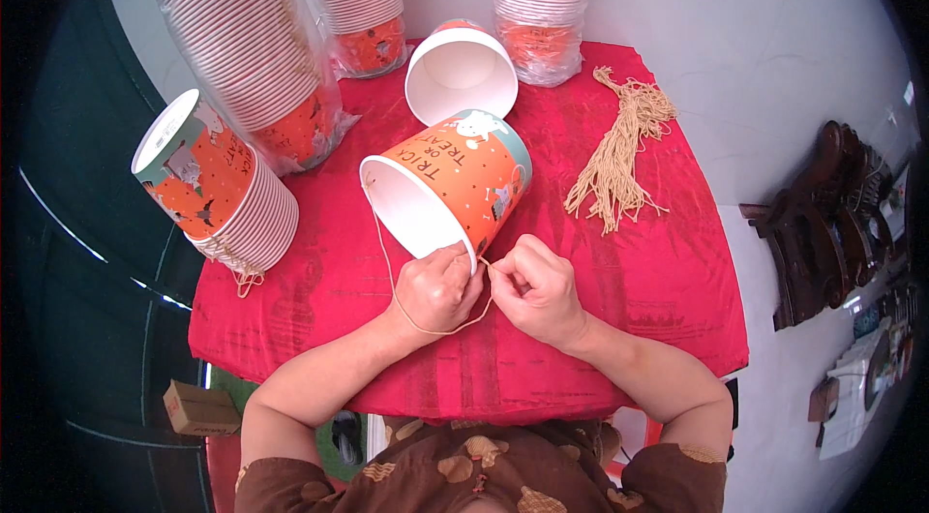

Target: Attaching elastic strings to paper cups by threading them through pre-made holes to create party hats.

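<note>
An orange paper bucket with printed Halloween-style figures and a white inside lies tilted on its side, its mouth toward me. My left hand is closed on the near edge of its rim, fingers partly inside. Close by on the right, my right hand pinches a thin tan cord near the rim. The cord hangs in a loop from the far side of the mouth, passing in front of my left wrist. Whatever the left fingertips do inside the bucket is hidden.
A bundle of tan cords lies on the red tablecloth to the right. Behind the bucket lies another one, mouth toward me. Tall plastic-wrapped bucket stacks stand along the back. An upside-down stack with cords sits left.
</note>
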A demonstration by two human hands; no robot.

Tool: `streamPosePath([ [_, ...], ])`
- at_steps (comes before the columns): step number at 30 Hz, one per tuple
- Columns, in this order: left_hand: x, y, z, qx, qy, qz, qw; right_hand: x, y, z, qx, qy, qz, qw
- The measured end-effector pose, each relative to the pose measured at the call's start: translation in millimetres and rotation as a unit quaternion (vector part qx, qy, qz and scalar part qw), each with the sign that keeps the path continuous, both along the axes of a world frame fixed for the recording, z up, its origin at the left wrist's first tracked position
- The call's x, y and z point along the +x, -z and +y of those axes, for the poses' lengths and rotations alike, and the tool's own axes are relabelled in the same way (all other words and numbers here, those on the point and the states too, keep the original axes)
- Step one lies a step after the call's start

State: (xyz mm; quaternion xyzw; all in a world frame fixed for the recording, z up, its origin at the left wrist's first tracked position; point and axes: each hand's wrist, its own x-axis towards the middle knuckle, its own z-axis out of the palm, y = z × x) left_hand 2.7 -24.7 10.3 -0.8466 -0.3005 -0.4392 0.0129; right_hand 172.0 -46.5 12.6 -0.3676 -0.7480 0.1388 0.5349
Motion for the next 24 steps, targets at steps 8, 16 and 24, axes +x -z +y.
streamPosePath([
  [8,0.7,1.0,-0.2,-0.001,0.001,0.01,1.0,0.2,1.1,0.6,0.002,-0.005,0.003,1.0],
  [16,-2.1,1.8,-3.9,-0.027,-0.007,0.057,0.998,1.0,2.3,2.1,-0.012,-0.004,-0.006,1.0],
  [24,-2.0,4.8,-5.1,-0.036,-0.009,0.071,0.997,2.2,-2.2,-2.1,-0.023,0.002,-0.026,0.999],
])
